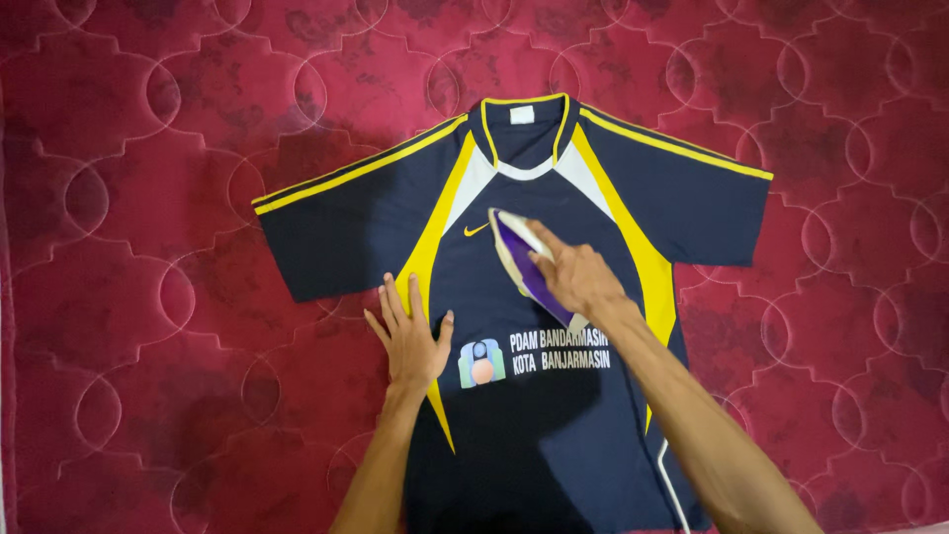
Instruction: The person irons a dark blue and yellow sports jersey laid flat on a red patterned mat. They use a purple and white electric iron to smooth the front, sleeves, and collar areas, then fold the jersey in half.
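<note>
My right hand [576, 280] is closed around the handle of the purple and white iron [524, 262], its point aimed up toward the collar, its soleplate resting on the chest of the navy jersey [524, 425]. The jersey (yellow stripes, white shoulder panels) lies flat, front up, on the red quilted mattress [148, 247]. My left hand [410, 341] is open, fingers spread, palm pressed flat on the jersey's side edge, just beside the iron hand and a little below it. A white cord [675, 494] trails under my right forearm, over the hem.
</note>
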